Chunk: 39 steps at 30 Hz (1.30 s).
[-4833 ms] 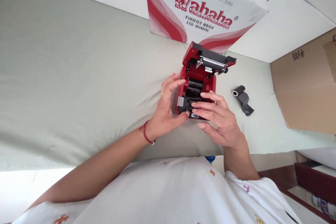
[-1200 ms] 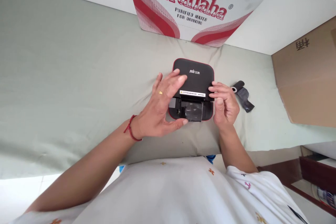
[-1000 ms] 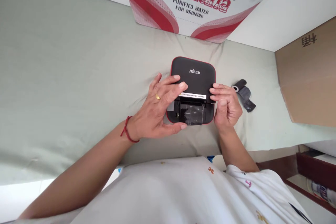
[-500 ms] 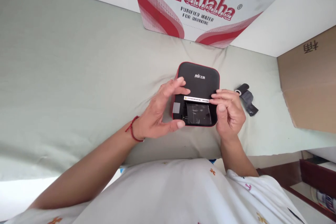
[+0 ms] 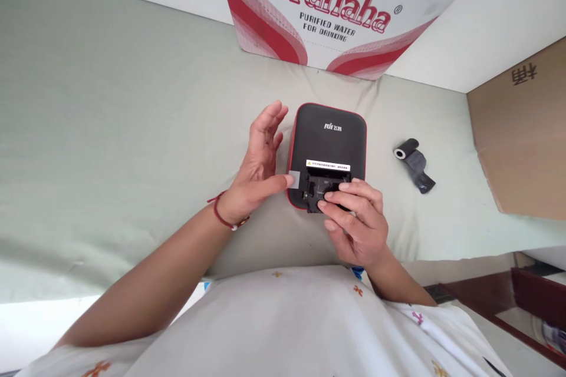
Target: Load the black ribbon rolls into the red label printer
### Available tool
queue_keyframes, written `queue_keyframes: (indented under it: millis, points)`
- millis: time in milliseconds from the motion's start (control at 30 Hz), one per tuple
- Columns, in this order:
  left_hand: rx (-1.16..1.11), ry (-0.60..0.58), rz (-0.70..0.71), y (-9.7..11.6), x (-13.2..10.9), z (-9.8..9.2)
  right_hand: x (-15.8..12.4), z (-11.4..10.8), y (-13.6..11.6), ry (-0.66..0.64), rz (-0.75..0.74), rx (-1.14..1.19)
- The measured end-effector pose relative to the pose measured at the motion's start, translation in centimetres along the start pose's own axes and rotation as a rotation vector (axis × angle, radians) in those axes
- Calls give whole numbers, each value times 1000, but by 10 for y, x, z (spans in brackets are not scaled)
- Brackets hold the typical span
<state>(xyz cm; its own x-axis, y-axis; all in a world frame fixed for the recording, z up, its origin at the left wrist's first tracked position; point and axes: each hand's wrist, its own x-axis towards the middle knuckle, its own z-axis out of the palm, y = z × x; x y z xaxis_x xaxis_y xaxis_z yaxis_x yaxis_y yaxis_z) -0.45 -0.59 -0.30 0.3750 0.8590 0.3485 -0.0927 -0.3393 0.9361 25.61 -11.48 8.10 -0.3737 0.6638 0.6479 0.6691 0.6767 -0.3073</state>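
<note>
A small printer [image 5: 329,141] with a black lid and red sides lies shut on the pale green cloth [image 5: 110,129]. My left hand [image 5: 259,168] rests against its left side, fingers stretched out and thumb on the grey button at the front left corner. My right hand [image 5: 354,221] is at the front slot, its fingertips pinched on the dark strip that shows in the opening. A white warning label runs across the lid just behind the slot.
A dark roll with a loose tail [image 5: 411,162] lies on the cloth to the right of the printer. A white and red Wahaha water carton [image 5: 336,6] stands behind it. A brown cardboard box [image 5: 522,129] sits at the right edge.
The printer lid, open earlier, is now closed. My right hand has moved from the lid's right edge down to the front slot. My left fingers have come off the lid and spread.
</note>
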Motion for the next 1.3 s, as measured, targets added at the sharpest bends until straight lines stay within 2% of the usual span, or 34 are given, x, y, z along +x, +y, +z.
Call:
queue_keyframes:
  millis: [233,400,500,567,633,700,867,933,1000,1067,1200,1300]
  points:
    - [-110,-26,-82,-12,-9,8,-3,2,1,-10,7,-3]
    - [-132,-25,-52,-22,-12,11,-1,-2,2,-35,4,55]
    - [-166,-22,-43,-26,-10,13,9,-12,5,-74,41,154]
    - [-193,-20,-30,-27,-9,14,20,-20,8,-50,94,200]
    - [-230,-16,-10,-27,-7,17,32,-25,14,10,150,168]
    - [-274,-19,-5,-25,-6,19,41,-26,21,17,181,96]
    - [-309,-13,-32,-24,-6,21,50,-15,38,-307,167,67]
    - [-297,-7,-30,-25,-6,21,52,-12,42,-341,175,101]
    - [-288,-5,-35,-25,-7,21,55,-10,43,-282,203,145]
    - [-286,-10,-43,-26,-7,21,59,-10,42,-168,235,166]
    - [-295,-10,-55,-25,-6,21,68,-19,32,146,275,138]
    - [-321,-6,-46,-25,-4,21,74,-36,21,431,316,154]
